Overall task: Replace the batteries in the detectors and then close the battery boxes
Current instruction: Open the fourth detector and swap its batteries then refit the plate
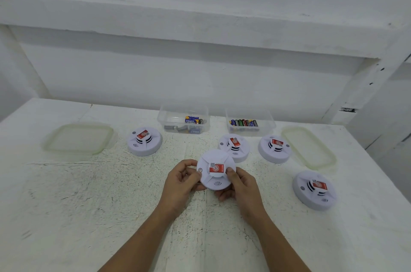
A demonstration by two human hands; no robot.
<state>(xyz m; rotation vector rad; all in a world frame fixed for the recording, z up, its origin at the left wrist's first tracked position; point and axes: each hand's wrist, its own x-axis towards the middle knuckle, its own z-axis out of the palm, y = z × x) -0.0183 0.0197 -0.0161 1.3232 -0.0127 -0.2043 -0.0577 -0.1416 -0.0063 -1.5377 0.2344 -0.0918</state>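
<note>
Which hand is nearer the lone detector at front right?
Right. Both hands grip the centre detector: the right hand on its right side, closer to the lone detector; the left hand on its left side, farther off.

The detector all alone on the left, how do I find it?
Find the white table, then the left battery box on it. Just left of that box lies the detector, beside a pale green lid. It is the only detector on that side.

Bare left grip (182,179) (right grip (241,187) too)
</note>
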